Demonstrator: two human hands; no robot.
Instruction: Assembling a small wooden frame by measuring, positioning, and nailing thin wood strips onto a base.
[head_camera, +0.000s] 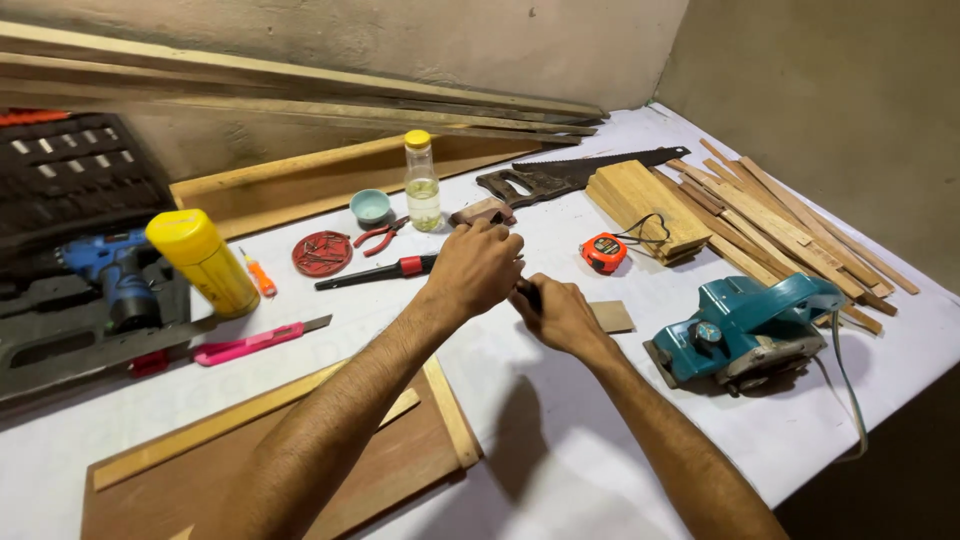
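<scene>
We look down along two bare forearms reaching out over a white-covered workbench (560, 470), the left hand (475, 265) curled knuckles-up and the right hand (560, 315) just beside it, fist-like, both meeting near the bench's middle. Both hands close on a small dark object (527, 292) pinched between them; we cannot tell what it is. Just beyond the right hand lies a small flat wood piece (612, 316), with a teal electric planer (745, 330) to its right and an orange tape measure (604, 251) behind.
</scene>
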